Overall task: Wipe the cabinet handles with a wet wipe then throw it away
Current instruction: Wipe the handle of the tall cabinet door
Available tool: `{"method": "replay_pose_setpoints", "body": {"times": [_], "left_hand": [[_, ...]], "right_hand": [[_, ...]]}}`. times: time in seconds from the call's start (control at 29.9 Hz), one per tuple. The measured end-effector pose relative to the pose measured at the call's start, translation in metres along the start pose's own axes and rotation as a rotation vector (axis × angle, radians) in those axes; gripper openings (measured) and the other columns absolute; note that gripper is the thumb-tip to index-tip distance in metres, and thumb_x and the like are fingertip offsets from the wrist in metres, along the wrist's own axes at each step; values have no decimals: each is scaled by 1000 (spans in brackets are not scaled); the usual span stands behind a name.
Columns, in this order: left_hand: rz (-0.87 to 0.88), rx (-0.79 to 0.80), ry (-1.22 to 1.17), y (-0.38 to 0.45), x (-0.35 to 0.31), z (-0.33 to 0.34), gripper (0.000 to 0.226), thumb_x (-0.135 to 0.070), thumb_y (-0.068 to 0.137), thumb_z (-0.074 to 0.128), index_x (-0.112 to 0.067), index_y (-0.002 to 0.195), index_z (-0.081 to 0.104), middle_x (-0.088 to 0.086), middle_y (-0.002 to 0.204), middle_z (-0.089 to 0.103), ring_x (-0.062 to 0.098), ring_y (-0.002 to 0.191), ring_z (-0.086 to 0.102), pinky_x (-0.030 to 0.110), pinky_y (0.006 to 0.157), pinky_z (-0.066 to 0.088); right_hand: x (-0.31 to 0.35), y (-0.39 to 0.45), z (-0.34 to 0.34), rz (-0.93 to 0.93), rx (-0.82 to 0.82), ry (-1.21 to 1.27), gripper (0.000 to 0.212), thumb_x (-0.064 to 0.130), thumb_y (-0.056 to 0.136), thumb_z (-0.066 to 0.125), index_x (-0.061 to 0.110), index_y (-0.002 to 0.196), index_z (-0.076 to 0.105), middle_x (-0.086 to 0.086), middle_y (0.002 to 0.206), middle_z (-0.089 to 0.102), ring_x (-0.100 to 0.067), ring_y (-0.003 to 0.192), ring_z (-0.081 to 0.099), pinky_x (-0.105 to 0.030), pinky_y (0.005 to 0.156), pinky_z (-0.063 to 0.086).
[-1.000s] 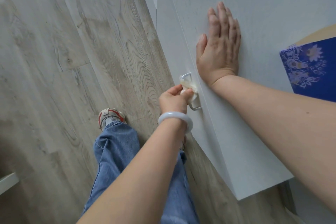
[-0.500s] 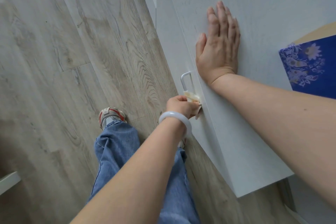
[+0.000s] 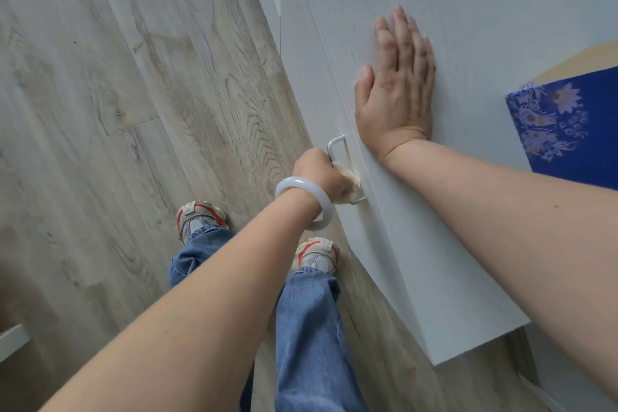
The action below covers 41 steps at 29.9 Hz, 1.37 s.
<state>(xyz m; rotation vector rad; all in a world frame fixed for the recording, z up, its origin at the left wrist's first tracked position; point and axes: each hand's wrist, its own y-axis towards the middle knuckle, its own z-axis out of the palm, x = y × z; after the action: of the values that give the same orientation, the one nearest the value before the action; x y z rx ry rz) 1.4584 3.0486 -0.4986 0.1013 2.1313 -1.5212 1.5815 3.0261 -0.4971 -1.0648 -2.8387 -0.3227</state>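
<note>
Gripping the wet wipe [image 3: 347,177], the left hand [image 3: 319,174] has its fingers curled round the lower part of the white metal cabinet handle [image 3: 337,147], with the crumpled, pale yellowish wipe bunched between the fingers and the bar; only small folds of it show at the right of the fist and below it, near the handle's lower mount. The handle's upper end stands bare above the fist, a thin loop fixed at the left edge of the white cabinet door [image 3: 418,261]. A pale, translucent bangle [image 3: 302,202] sits on the left wrist. To the right of the handle, the right hand [image 3: 398,87] lies flat against the face of the door, fingers straight and together pointing to the far side, thumb out to the left, holding nothing. A blue cloth with a pale floral print [image 3: 565,124] shows at the right edge of the scene, beyond the door, with a strip of tan surface just above it. Below the arms, two legs in blue jeans [image 3: 307,328] end in beige trainers with red trim [image 3: 200,216], standing on a grey wood-grain floor [image 3: 117,110] just beside the cabinet
</note>
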Motion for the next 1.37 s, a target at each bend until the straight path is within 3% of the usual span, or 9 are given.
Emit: {"method": "replay_pose_setpoints", "body": {"times": [0.07,0.17,0.33,0.53,0.74,0.9,1.14,1.27,1.37], "left_hand": [[9,-46,-104,7,-7,-11,28,-19,63,63,6,76,66,16,73,72,18,56,56,29,57,54],[44,-120,-171,17,-15,-24,11,-10,73,68,-9,67,59,4,59,61,10,44,52,14,46,44],[-27,-172,-471,1,11,11,22,-4,73,73,-19,67,59,1,67,62,23,69,64,46,77,58],[-79,-80,-579,-5,21,22,21,1,71,76,-16,71,64,10,78,69,29,80,68,53,82,56],[-14,-204,-727,3,3,4,17,1,76,73,-15,74,65,5,70,65,23,71,65,40,78,57],[-114,-20,-641,-21,33,31,15,0,76,73,-14,76,69,9,78,71,28,80,70,41,82,58],[-48,-146,-750,6,8,5,16,1,79,71,-13,72,67,3,69,67,20,68,65,35,77,57],[-173,-11,-748,-26,34,36,9,1,79,71,-7,82,70,5,73,69,19,70,67,39,84,57],[-146,-35,-706,-15,26,23,12,2,77,72,-10,75,69,3,69,68,18,68,66,34,77,59]], "right_hand": [[0,0,0,0,-1,-6,58,27,88,36,11,144,40,-10,154,30,-25,143,27,-40,118,17],[0,0,1,-5,3,-6,58,27,89,36,11,145,39,-10,155,30,-25,143,27,-41,118,16],[0,-1,2,-4,-9,0,58,27,88,38,11,144,40,-11,154,31,-26,142,29,-40,118,17],[0,0,1,1,-8,1,59,27,87,38,11,143,41,-11,154,32,-25,142,29,-40,118,17],[-1,0,1,-4,-3,7,58,27,88,36,10,143,41,-11,154,31,-26,143,28,-41,118,17],[0,-1,2,-8,-18,11,58,27,87,38,10,143,42,-11,153,32,-26,142,30,-41,118,18],[0,0,3,-16,-25,6,57,26,88,39,9,142,43,-12,153,33,-27,142,30,-43,117,20],[-1,0,2,-13,-15,11,57,26,88,39,9,142,42,-12,153,33,-27,142,30,-43,117,20],[0,1,1,-11,-16,4,58,27,88,38,9,143,42,-12,153,32,-27,142,29,-43,117,19]]}}
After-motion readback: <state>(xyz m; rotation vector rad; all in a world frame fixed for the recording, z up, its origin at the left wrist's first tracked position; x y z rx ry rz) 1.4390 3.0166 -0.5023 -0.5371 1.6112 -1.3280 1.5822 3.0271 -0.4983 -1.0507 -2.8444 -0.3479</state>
